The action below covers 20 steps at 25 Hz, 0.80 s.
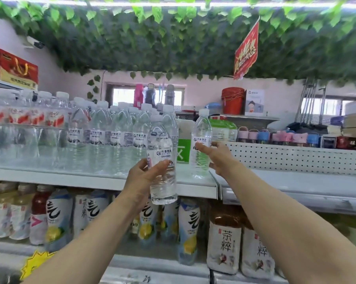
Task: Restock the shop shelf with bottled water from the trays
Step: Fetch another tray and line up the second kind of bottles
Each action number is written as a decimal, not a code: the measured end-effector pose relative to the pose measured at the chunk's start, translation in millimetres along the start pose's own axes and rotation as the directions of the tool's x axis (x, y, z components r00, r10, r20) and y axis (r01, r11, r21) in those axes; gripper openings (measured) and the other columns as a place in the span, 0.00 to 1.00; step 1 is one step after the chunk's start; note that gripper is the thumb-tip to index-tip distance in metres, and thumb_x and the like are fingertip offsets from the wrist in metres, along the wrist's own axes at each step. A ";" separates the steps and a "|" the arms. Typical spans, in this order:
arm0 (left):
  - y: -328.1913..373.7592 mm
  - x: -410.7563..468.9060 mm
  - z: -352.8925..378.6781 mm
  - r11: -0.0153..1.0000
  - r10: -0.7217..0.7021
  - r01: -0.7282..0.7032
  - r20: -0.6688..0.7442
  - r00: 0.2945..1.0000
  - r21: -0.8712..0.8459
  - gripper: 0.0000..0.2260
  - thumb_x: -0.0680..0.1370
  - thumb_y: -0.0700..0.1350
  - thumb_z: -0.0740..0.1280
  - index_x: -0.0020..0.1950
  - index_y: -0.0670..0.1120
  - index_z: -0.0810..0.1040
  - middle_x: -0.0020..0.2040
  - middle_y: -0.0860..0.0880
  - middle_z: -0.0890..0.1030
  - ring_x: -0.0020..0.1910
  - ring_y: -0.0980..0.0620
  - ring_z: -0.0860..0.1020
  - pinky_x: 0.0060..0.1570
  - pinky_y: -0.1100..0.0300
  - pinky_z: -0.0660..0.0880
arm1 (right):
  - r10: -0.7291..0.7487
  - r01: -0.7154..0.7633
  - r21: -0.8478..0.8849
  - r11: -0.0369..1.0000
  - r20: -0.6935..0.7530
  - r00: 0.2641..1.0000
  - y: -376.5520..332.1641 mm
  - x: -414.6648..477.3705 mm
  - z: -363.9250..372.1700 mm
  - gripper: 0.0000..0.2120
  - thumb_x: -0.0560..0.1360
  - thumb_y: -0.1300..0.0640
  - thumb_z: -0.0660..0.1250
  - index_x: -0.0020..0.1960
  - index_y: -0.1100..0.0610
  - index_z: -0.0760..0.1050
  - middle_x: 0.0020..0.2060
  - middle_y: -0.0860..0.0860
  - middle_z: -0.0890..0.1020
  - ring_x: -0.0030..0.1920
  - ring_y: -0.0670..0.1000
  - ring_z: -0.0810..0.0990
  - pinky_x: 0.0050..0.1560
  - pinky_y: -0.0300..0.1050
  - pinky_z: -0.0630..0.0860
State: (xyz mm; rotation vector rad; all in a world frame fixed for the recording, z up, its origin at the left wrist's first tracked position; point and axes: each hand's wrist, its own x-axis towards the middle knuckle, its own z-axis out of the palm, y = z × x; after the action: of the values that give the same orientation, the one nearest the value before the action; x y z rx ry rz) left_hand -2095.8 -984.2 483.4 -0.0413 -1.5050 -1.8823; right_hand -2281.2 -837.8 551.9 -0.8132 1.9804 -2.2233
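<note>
**Operator:** Shelf (103,178), upper tier. My left hand (141,177) has its grip closed round the lower half of a water bottle (161,160), thumb across the front and fingers behind, holding it upright in front of the shelf edge, not yet set down. I judge it is held low on the body so the base can go down first.

**Note-taker:** And the right?

**Operator:** Right hand (218,155) is at a second bottle (201,144) standing on the shelf near its right end. The fingers are loose and spread, touching the label side, not wrapped. Looks like steadying or nudging it into line, though that is my reading.

**Note-taker:** Where does the held one belong?

**Operator:** Probably in the gap between the standing bottle and the packed row of water bottles (111,136) to the left. A green sign (183,153) shows through that gap.

**Note-taker:** Materials?

**Operator:** Thin clear plastic, ribbed lower body, tapered shoulder, white screw cap, white paper-like label with blue print. Full, so it carries weight; the walls will likely give under a hard squeeze. The shelf is smooth white-painted metal, so a base could slide. Below it sit tea bottles (224,240), opaque labels, wider bodies. No trays in view.
</note>
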 end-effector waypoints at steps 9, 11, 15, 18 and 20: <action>-26.0 12.4 -18.3 1.000 -0.003 0.005 0.098 0.995 -0.015 0.33 0.65 0.46 0.81 0.67 0.42 0.75 0.58 0.41 0.84 0.53 0.43 0.84 0.56 0.43 0.80 | 0.004 -0.016 -0.252 0.968 -0.045 0.999 14.5 57.3 24.6 0.41 0.67 0.39 0.80 0.73 0.55 0.69 0.63 0.55 0.78 0.51 0.56 0.80 0.54 0.54 0.80; -31.5 14.3 -20.9 1.000 0.008 -0.009 0.101 0.995 0.005 0.32 0.64 0.48 0.83 0.65 0.43 0.76 0.58 0.42 0.84 0.54 0.45 0.84 0.58 0.45 0.79 | 0.025 -0.037 -0.261 0.965 -0.049 0.998 17.4 69.0 29.4 0.40 0.68 0.41 0.80 0.73 0.55 0.69 0.62 0.55 0.79 0.48 0.55 0.78 0.51 0.53 0.80; -38.0 19.1 -25.3 0.999 0.031 -0.035 0.098 0.995 0.038 0.44 0.57 0.58 0.82 0.70 0.47 0.74 0.62 0.48 0.83 0.60 0.49 0.82 0.67 0.46 0.73 | 0.042 -0.053 -0.249 0.967 -0.050 0.998 23.6 84.5 35.4 0.44 0.67 0.42 0.80 0.77 0.55 0.67 0.70 0.57 0.76 0.62 0.60 0.79 0.61 0.56 0.79; -39.8 19.6 -27.5 0.999 0.024 -0.026 0.101 0.995 0.023 0.49 0.55 0.60 0.83 0.72 0.48 0.72 0.63 0.50 0.82 0.62 0.50 0.80 0.69 0.45 0.71 | 0.033 -0.044 -0.291 0.956 -0.042 0.999 26.5 91.3 38.1 0.45 0.69 0.41 0.79 0.79 0.55 0.64 0.73 0.56 0.74 0.65 0.61 0.77 0.61 0.56 0.78; -38.3 17.3 -26.9 0.999 0.029 -0.031 0.110 0.993 0.021 0.51 0.53 0.61 0.84 0.72 0.47 0.72 0.63 0.49 0.82 0.62 0.51 0.81 0.67 0.48 0.73 | 0.026 -0.033 -0.290 0.956 -0.027 0.999 29.3 96.4 40.3 0.44 0.70 0.42 0.78 0.79 0.56 0.64 0.74 0.57 0.73 0.68 0.62 0.76 0.65 0.57 0.76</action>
State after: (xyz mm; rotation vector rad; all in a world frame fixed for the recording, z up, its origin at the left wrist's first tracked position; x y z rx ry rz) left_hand -2118.8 -1013.6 450.3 -0.1586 -1.5906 -1.8652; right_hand -2356.1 -916.0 559.1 -0.7794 2.3500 -1.9594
